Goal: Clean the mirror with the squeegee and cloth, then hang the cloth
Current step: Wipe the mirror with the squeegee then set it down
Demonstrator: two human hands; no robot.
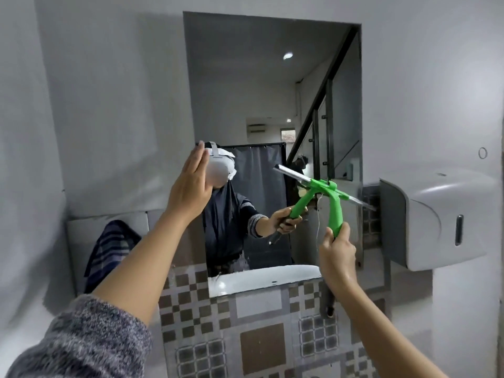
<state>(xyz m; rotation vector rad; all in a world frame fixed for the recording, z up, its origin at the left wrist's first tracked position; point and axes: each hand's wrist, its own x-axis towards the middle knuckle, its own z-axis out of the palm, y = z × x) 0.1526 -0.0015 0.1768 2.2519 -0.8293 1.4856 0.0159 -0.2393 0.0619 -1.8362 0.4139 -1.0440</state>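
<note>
A tall mirror (261,85) hangs on the grey wall. My right hand (336,253) grips the green handle of a squeegee (335,211). Its metal blade lies slanted against the mirror's lower right part, reaching the right edge. My left hand (191,184) is raised flat with fingers together at the mirror's left edge, holding nothing. A dark blue striped cloth (109,249) hangs on the wall ledge to the lower left of the mirror. The mirror reflects a person holding the squeegee.
A white paper towel dispenser (441,216) juts from the wall just right of the mirror, close to the blade's end. Patterned brown and grey tiles (261,336) cover the wall below. A white sink shows only as a reflection.
</note>
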